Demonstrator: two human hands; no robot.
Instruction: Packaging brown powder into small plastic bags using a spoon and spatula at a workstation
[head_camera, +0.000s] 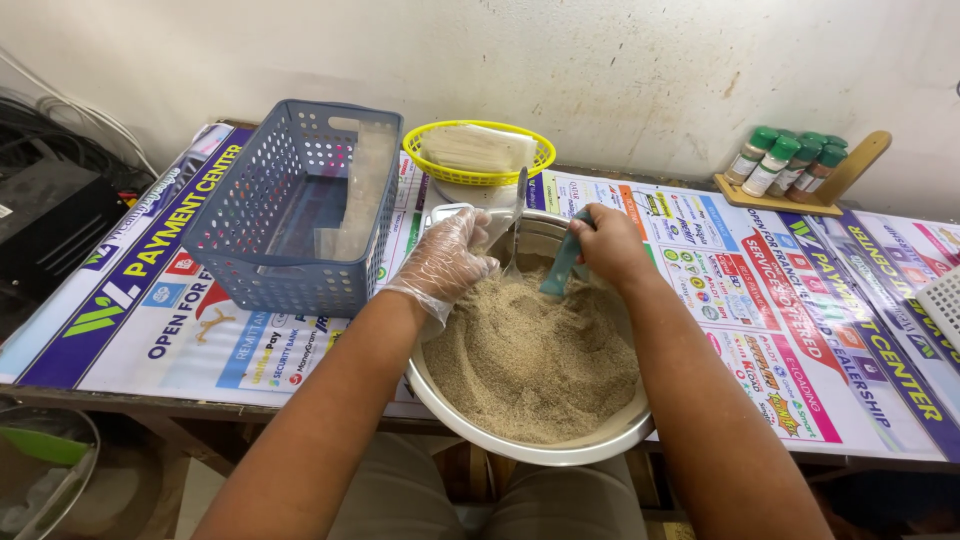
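A large steel bowl (600, 440) of tan, grainy crumbs (530, 365) juts over the table's front edge. My left hand (447, 258), in a thin clear plastic glove, hovers over the bowl's far left side and seems to pinch a small clear bag. My bare right hand (608, 243) grips a teal scoop (560, 268) with its tip dug into the crumbs. A metal spoon (516, 215) stands in the bowl between my hands.
A blue-grey plastic basket (290, 200) holding clear bags sits at left. Behind the bowl is a yellow basket (478, 152) of pale wrappers. Green-capped spice jars (785, 165) rest on a wooden rack at back right. A printed banner (800, 300) covers the table.
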